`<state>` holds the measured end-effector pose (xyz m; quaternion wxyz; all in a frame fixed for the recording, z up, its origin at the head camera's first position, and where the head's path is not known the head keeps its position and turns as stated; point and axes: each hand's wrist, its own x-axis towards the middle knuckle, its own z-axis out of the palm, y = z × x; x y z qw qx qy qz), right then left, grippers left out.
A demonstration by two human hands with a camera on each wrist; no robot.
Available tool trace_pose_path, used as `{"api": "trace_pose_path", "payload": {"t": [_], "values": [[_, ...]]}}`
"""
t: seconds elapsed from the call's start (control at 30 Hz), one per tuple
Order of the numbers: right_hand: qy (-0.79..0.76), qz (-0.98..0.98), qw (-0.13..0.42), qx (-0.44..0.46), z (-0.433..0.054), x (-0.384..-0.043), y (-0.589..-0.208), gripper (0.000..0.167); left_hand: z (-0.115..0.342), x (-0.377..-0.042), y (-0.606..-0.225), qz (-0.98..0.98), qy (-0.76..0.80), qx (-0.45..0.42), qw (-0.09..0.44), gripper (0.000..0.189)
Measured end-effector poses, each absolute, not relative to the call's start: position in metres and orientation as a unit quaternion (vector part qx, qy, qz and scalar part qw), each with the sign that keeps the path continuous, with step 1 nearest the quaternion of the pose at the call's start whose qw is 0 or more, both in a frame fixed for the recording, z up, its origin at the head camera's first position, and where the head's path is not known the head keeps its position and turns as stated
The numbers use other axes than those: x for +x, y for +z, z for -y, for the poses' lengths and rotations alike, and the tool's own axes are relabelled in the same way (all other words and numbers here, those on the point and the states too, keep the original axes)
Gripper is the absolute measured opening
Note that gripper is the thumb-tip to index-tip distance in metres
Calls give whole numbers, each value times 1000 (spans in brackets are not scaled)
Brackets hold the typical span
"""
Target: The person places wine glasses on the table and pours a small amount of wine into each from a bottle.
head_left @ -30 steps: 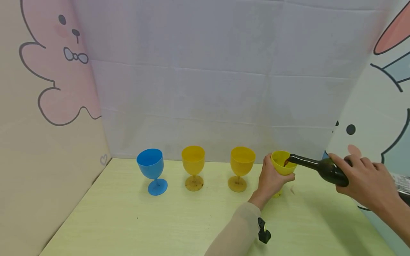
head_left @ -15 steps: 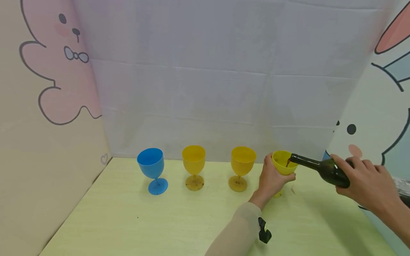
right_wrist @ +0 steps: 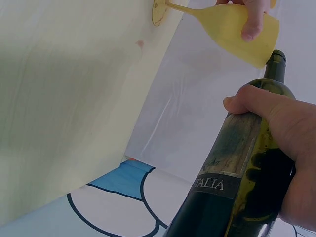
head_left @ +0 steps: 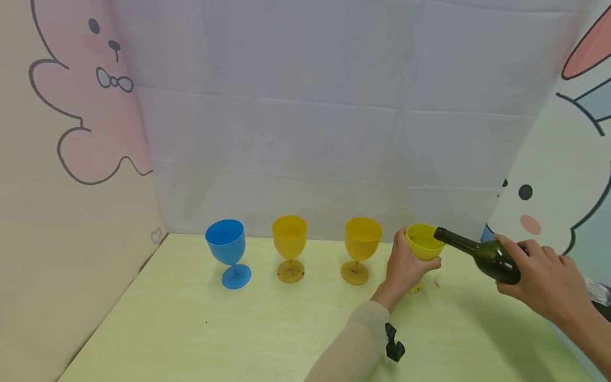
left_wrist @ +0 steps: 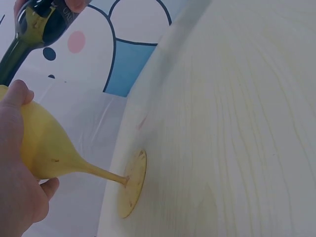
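A person's left hand (head_left: 403, 268) wraps round the bowl of a yellow cup (head_left: 427, 251), fingers curled and thumb across its near side, as the right hand (head_left: 544, 278) grips a dark green bottle (head_left: 496, 260) by the body. The bottle is held well off upright, its mouth at the cup's right rim; whether the two touch cannot be told. The right thumb lies across a label (right_wrist: 217, 182) whose lettering ends in "TALIA". Seen from the left wrist, the cup's speckled foot (left_wrist: 134, 185) stands on the table, joined to the bowl by a thin stem.

The held cup is the rightmost of four stemmed cups in a row near the back edge of the pale wood-grain table (head_left: 238, 334). To its left, well apart from one another, stand a second yellow cup (head_left: 363, 245), a third yellow cup (head_left: 289, 244) and, at the far left, a blue cup (head_left: 226, 250). A beige sleeve (head_left: 350, 345) covers the left forearm, with a black clip (head_left: 394, 347) on it near the wrist.

Behind hangs a creased white cloth (head_left: 286, 132), flanked by a pink cartoon animal (head_left: 95, 116) on the left and a white one (head_left: 549, 180) on the right.
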<state>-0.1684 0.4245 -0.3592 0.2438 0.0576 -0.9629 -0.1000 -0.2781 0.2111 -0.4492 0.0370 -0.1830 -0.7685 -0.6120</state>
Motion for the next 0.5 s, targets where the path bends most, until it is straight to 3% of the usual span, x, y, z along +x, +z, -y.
{"api": "trace_pose_path", "payload": {"t": [0.5], "values": [[-16,979,202,-2,-427,-162,-377,109,-213,-278,-449,778,-603,-173,44,90]]}}
